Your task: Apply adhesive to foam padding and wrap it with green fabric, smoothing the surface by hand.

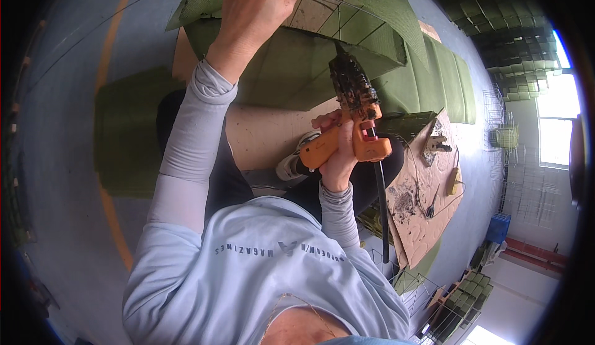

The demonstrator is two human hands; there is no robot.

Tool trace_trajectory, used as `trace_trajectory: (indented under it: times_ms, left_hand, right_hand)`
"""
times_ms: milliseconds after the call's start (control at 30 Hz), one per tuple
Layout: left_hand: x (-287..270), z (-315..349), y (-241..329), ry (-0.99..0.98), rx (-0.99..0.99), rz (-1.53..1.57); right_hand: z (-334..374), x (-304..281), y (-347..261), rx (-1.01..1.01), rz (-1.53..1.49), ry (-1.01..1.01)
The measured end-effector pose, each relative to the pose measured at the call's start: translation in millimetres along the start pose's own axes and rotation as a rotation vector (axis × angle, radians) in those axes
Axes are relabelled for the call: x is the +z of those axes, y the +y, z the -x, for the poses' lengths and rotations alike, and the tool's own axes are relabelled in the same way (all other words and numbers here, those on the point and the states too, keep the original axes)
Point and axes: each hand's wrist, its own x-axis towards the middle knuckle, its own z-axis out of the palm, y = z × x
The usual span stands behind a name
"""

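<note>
- Right hand point(339, 166): its fingers are wrapped round the grip of an orange glue gun point(321, 149), raised before the body; this hold seems meant to steer the nozzle while keeping skin off the hot end.
- Gun's front point(352, 81): crusted with dark residue, it points away from the body at the green-covered wire frame point(263, 78). Whether the tip touches the cloth, I cannot tell.
- Black glue stick point(382, 221): it trails from the gun's rear, likely left hanging free so it can feed without snagging.
- Left hand point(260, 1): thumb and fingertips are pinched together at the frame's far upper rim, probably to steady it. Whether cloth, wire or both lie between them is unclear.
- Frame: it sits ahead of the seated person, just beyond the knees, presumably to keep its edge within reach of both hands.
- Cardboard sheet point(427, 227): lying to the right, smeared dark, it probably guards what is beneath from drips; a cord point(444, 202) and a crusted object point(436, 148) rest on it.
</note>
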Motion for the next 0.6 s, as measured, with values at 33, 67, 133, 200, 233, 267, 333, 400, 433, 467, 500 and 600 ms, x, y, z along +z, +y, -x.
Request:
trace_trajectory:
  times_ms: [33, 67, 133, 200, 233, 267, 333, 400, 433, 467, 500, 600]
  left_hand:
    - [0.0, 0.0, 0.0, 0.0, 0.0, -0.001]
    - [0.0, 0.0, 0.0, 0.003, 0.003, 0.002]
    - [-0.1, 0.7, -0.5, 0.005, 0.007, 0.004]
    - [-0.9, 0.5, -0.5, 0.001, 0.006, -0.003]
    - [-1.2, 0.0, -0.3, 0.001, 0.006, -0.002]
    - [-1.5, -0.6, 0.0, 0.002, 0.01, -0.001]
    - [-0.9, -0.7, 0.0, 0.003, 0.015, 0.0]
    - [0.4, 0.4, -0.4, -0.001, 0.0, 0.007]
    - [0.1, 0.4, -0.2, -0.002, 0.0, 0.007]
    - [-0.5, 0.6, 0.2, 0.001, 0.003, 0.009]
    - [-0.9, 0.6, 0.2, 0.004, 0.005, 0.01]
    - [-1.0, 0.7, 0.3, -0.01, 0.005, -0.006]
  right_hand:
    - [1.0, 1.4, 0.7, 0.025, 0.005, -0.002]
    - [1.5, 2.4, 1.1, 0.025, 0.004, -0.002]
    - [2.3, 3.6, 2.7, 0.041, 0.033, -0.03]
    - [2.7, 5.0, 4.2, 0.043, 0.021, -0.033]
    - [2.6, 5.4, 4.3, 0.044, 0.009, -0.037]
    - [2.4, 5.4, 4.1, 0.043, 0.01, -0.037]
    - [1.7, 5.4, 4.3, 0.04, -0.012, -0.058]
    - [1.4, 8.3, 3.2, 0.046, 0.004, -0.051]
    - [1.4, 9.5, 2.6, 0.052, 0.019, -0.044]
    - [1.5, 9.7, 2.0, 0.052, 0.019, -0.044]
    - [1.4, 9.7, 1.6, 0.054, 0.007, -0.036]
    - [1.4, 7.2, 3.1, 0.046, -0.012, -0.006]
